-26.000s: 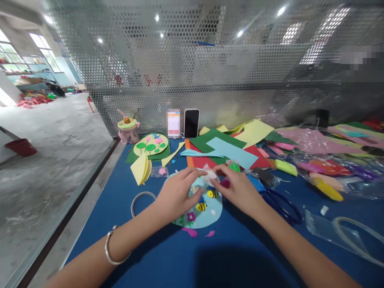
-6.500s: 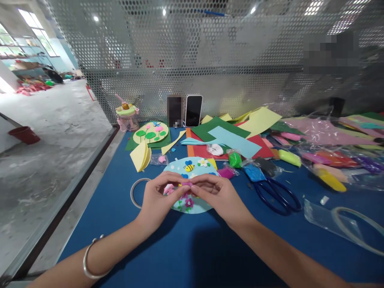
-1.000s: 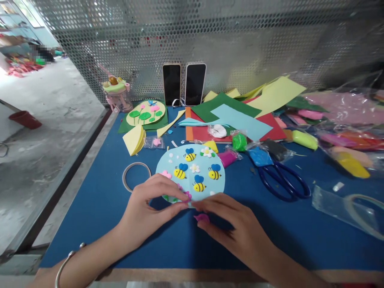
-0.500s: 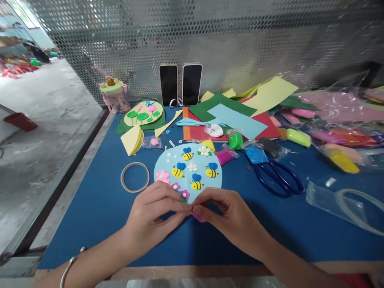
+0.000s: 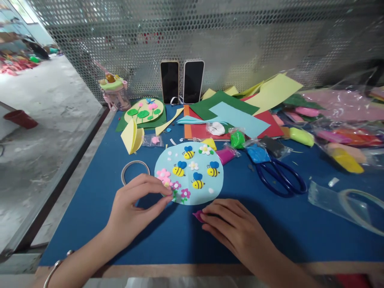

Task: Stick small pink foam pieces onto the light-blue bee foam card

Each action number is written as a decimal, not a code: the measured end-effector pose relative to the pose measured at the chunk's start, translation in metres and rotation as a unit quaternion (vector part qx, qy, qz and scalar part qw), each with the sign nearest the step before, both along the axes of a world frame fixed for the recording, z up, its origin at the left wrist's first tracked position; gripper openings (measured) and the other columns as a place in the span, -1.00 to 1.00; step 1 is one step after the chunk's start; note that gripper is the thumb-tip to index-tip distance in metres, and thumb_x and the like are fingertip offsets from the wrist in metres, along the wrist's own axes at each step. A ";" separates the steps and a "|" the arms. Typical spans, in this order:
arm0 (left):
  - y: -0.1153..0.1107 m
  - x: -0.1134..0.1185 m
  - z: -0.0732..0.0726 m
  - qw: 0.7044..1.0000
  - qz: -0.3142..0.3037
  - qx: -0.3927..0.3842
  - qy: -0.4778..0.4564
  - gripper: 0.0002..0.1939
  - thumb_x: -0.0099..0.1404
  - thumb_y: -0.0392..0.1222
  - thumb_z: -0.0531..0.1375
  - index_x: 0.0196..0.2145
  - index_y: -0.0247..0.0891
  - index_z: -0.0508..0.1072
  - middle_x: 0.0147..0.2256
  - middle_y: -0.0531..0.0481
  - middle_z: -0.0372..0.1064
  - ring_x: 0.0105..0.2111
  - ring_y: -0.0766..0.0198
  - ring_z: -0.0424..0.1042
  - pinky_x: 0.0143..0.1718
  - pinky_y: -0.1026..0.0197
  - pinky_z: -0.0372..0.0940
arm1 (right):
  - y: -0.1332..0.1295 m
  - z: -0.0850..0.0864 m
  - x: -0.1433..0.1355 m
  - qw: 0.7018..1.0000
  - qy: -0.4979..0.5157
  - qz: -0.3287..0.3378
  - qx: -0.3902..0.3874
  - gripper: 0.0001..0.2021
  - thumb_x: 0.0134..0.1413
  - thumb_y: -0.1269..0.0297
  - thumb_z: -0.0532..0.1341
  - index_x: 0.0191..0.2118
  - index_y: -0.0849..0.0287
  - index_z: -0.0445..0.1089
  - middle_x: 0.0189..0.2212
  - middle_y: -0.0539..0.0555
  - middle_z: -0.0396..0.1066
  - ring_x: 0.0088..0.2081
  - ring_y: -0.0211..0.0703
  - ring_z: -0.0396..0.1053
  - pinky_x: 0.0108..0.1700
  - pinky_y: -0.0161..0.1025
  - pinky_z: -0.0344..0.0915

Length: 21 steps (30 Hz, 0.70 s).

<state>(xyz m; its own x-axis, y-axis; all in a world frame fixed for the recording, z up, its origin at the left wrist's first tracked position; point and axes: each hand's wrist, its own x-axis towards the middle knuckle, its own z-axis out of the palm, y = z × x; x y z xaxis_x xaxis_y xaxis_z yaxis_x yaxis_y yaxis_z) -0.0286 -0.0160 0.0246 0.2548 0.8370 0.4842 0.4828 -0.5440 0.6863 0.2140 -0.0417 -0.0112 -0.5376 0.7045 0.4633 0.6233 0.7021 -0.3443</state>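
Observation:
A light blue paper disc lies on the blue table, decorated with yellow clay bees, pink flowers and purple flowers. At its lower left edge, beside the flowers, my left hand is closed, thumb and forefinger tips nearly together. Whatever is between those tips is too small to make out. Just below the disc's lower right edge, my right hand pinches a lump of purple clay close to the tabletop.
Behind the disc lie bagged clay lumps, such as a green one, and coloured paper sheets. Blue-handled scissors rest on the right, a tape roll on the left. Two phones lean against the perforated metal panel.
My hands were together over the purple clay at the disc's lower edge. They have parted: the left has moved left to the flowers, while the right keeps the clay, slightly lower.

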 end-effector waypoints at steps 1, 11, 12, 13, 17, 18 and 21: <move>0.000 0.000 0.000 1.000 -0.003 -0.010 -0.004 -0.87 0.15 -0.39 0.28 -0.36 -0.19 0.47 -0.39 0.09 0.43 -0.36 0.40 0.41 -0.31 0.35 0.32 | -0.001 0.000 0.001 1.000 -0.007 0.004 0.009 -0.81 0.24 0.33 0.10 -0.23 0.11 0.47 -0.36 -0.02 0.52 -0.25 -0.23 0.44 -0.20 -0.24 0.31; 0.004 0.002 -0.002 0.999 0.001 -0.047 0.011 -0.90 0.15 -0.28 0.29 -0.48 -0.24 0.42 -0.47 0.05 0.42 -0.41 0.33 0.40 -0.35 0.28 0.33 | 0.003 0.015 0.001 1.000 0.025 0.018 -0.006 -0.90 0.12 0.45 0.19 -0.30 0.13 0.43 -0.44 -0.04 0.50 -0.35 -0.26 0.43 -0.22 -0.24 0.31; 0.005 0.001 -0.003 0.999 -0.002 -0.045 0.008 -0.93 0.16 -0.29 0.28 -0.45 -0.24 0.45 -0.45 0.04 0.44 -0.39 0.32 0.41 -0.34 0.27 0.34 | 0.005 0.017 0.000 0.999 0.023 0.021 -0.006 -0.90 0.10 0.46 0.21 -0.30 0.13 0.42 -0.43 -0.04 0.50 -0.35 -0.26 0.43 -0.21 -0.24 0.31; 0.006 0.001 -0.005 0.999 -0.005 -0.042 0.007 -0.96 0.18 -0.30 0.27 -0.41 -0.23 0.47 -0.43 0.03 0.46 -0.38 0.32 0.42 -0.33 0.26 0.34 | 0.006 0.020 0.000 0.999 0.022 0.023 -0.006 -0.91 0.09 0.46 0.22 -0.30 0.13 0.41 -0.43 -0.04 0.50 -0.34 -0.26 0.44 -0.20 -0.24 0.31; 0.012 -0.004 -0.015 0.999 -0.014 0.014 0.034 -0.93 0.23 -0.32 0.23 -0.32 -0.22 0.50 -0.36 0.00 0.49 -0.35 0.31 0.43 -0.31 0.25 0.35 | 0.015 0.028 -0.003 0.999 0.033 0.023 -0.006 -0.92 0.10 0.42 0.23 -0.28 0.10 0.40 -0.41 -0.04 0.51 -0.32 -0.24 0.44 -0.18 -0.22 0.31; 0.013 -0.005 -0.017 0.998 -0.019 0.037 0.048 -0.94 0.23 -0.32 0.23 -0.32 -0.24 0.50 -0.37 -0.01 0.48 -0.36 0.31 0.42 -0.31 0.25 0.35 | 0.018 0.030 -0.004 0.999 0.033 0.027 -0.008 -0.92 0.10 0.41 0.22 -0.28 0.10 0.40 -0.41 -0.04 0.51 -0.32 -0.24 0.44 -0.17 -0.22 0.31; 0.017 -0.006 -0.021 0.991 -0.034 0.093 0.087 -0.97 0.22 -0.31 0.24 -0.33 -0.29 0.47 -0.39 -0.02 0.46 -0.39 0.31 0.41 -0.33 0.25 0.34 | 0.027 0.031 -0.007 0.998 0.046 0.042 -0.015 -0.92 0.10 0.42 0.22 -0.28 0.10 0.39 -0.41 -0.03 0.51 -0.33 -0.25 0.44 -0.17 -0.23 0.30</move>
